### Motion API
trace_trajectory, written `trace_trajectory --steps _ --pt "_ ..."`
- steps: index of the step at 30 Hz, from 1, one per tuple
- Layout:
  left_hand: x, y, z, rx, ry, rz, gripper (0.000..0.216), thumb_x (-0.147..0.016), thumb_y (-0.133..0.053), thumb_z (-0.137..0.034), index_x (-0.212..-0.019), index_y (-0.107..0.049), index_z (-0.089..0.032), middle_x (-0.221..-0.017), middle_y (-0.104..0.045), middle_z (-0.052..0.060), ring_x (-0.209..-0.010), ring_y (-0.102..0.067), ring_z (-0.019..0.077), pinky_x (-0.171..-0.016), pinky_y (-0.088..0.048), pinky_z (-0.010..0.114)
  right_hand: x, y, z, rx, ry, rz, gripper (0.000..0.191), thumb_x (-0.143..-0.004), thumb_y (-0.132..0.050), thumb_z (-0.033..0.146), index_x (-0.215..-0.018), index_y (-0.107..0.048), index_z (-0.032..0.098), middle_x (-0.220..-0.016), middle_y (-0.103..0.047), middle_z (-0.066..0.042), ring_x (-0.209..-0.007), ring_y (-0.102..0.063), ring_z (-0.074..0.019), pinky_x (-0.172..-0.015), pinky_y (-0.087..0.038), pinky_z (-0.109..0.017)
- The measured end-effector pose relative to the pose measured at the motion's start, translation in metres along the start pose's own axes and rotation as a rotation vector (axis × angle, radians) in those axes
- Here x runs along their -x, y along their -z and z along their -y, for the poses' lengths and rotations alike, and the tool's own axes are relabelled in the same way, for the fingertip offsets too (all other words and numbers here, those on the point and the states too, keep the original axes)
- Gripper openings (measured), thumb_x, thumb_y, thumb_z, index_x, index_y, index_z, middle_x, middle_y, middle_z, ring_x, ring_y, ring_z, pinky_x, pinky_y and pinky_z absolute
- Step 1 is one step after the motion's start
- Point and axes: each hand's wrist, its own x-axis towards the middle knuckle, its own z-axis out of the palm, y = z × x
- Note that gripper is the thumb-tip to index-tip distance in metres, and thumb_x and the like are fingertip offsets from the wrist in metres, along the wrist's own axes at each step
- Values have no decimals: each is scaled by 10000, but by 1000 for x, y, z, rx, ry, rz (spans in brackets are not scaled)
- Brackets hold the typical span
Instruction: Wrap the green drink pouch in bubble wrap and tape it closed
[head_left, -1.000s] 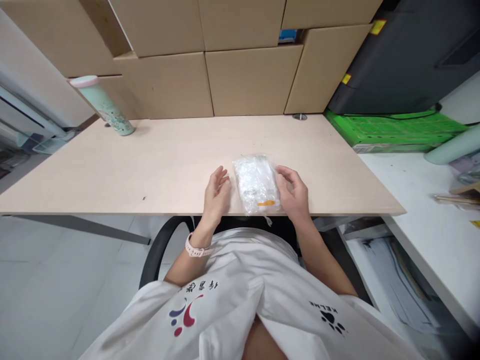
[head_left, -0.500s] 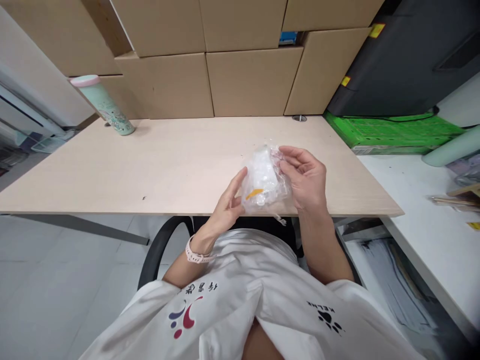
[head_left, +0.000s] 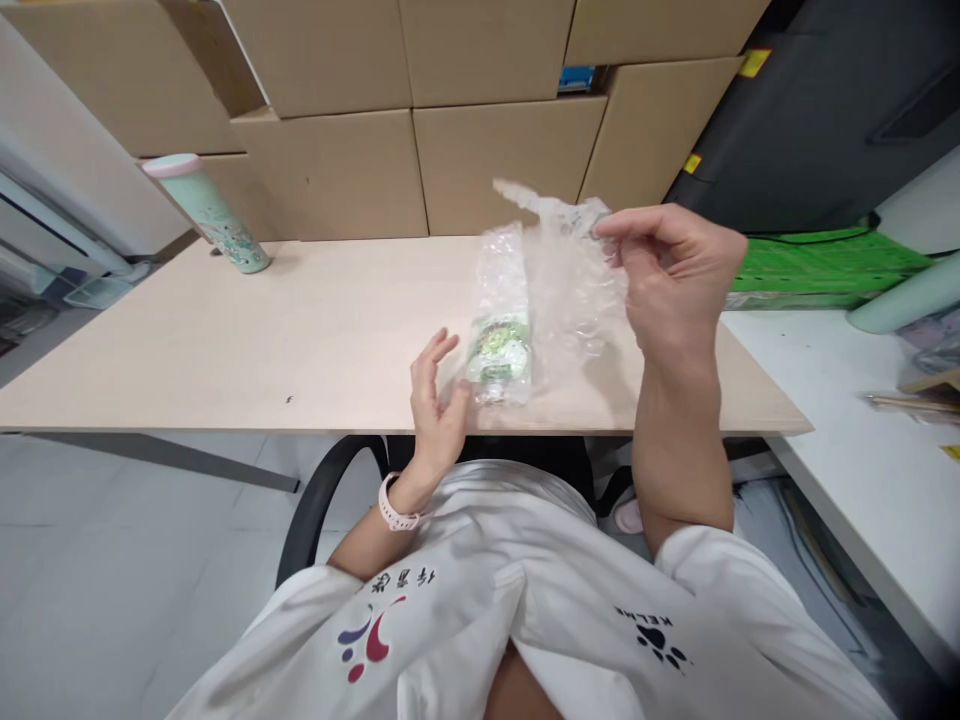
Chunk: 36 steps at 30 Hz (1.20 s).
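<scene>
Packet [head_left: 499, 350] with green print lies at centre frame; I observe the left hand [head_left: 439, 405] just beside it, fingers unclenched, and the right hand [head_left: 675, 265], right of centre, pinching crinkled clear plastic [head_left: 574, 280].

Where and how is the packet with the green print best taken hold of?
Probably by the long left edge of the packet, pinched across its lower part from the left. It looks narrow and flat, and the open left hand is right beside that edge; on the right hangs the clear plastic pinched by the right hand.
</scene>
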Motion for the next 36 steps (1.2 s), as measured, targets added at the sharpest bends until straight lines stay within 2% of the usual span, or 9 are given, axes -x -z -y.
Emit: trace_trajectory --steps 3,7,13,17,20,27,31,34,36 --pt "-10 -14 -14 -172 -247 265 284 -936 -560 -280 -1185 -694 -258 -1447 -585 102 -1401 -466 302 -1182 -345 515 5 3 7 35 -38 24 174 -996 -567 354 -931 -708 276 -903 -701 -18 -839 -623 -169 -781 -518 -337" --pt "-30 -40 -15 -450 -353 554 279 -867 -657 -303 -1136 -709 -248 -1456 -584 114 -1390 -459 375 -1204 -236 606 11 -4 15 4 25 29 222 -991 -533 297 -882 -723 268 -940 -715 -5 -792 -646 -166 -714 -541 -343" --pt "-41 -41 -13 -559 -439 533 308 -856 -690 -470 -1036 -673 -221 -1361 -642 137 -1301 -520 395 -1207 -181 616 4 11 11 -71 44 -157 193 -928 -591 149 -845 -733 249 -818 -711 -18 -681 -602 -141 -637 -514 -312" --pt "-41 -41 -15 -520 -549 652 601 -777 -795 -467 -1272 -593 -191 -1516 -516 165 -1381 -443 415 -1138 -315 563 2 5 15 -33 9 -108 146 -949 -618 231 -854 -722 270 -854 -721 -1 -702 -608 -133 -651 -522 -297" --pt "-41 -44 -16 -611 -643 751 739 -814 -783 -419 -1438 -465 -185 -1466 -556 147 -1275 -520 350 -1000 -436 453 1 -5 16 -89 117 -97 186 -957 -600 231 -818 -723 227 -824 -720 16 -652 -601 -118 -595 -504 -289" --pt "-47 -28 -25 -765 -654 538 729 -854 -746 -456 -1471 -455 -199 -1260 -620 118 -1040 -580 269 -876 -482 379 -16 15 5 -135 180 -334 178 -850 -701 102 -801 -765 260 -709 -706 11 -583 -601 -148 -529 -479 -309" --pt "-45 10 -14 -806 -583 332 419 -894 -656 -537 -1149 -684 -205 -1208 -636 135 -1055 -572 299 -942 -453 465 -15 43 -19 -61 113 -419 227 -785 -636 14 -797 -758 205 -664 -684 12 -558 -603 -129 -496 -479 -278" --pt "-37 41 3 -900 -453 240 186 -914 -632 -380 -925 -714 -213 -1172 -669 118 -1117 -558 319 -1109 -330 569 -10 66 -45 24 54 -463 200 -771 -608 9 -822 -758 132 -690 -691 -15 -570 -622 -127 -481 -457 -259" --pt "-32 50 10 -893 -372 226 145 -920 -605 -302 -940 -715 -210 -1187 -678 121 -1128 -561 320 -1116 -327 582 -6 77 -58 68 7 -493 248 -739 -571 -34 -827 -750 112 -706 -690 -27 -571 -624 -131 -467 -447 -251"
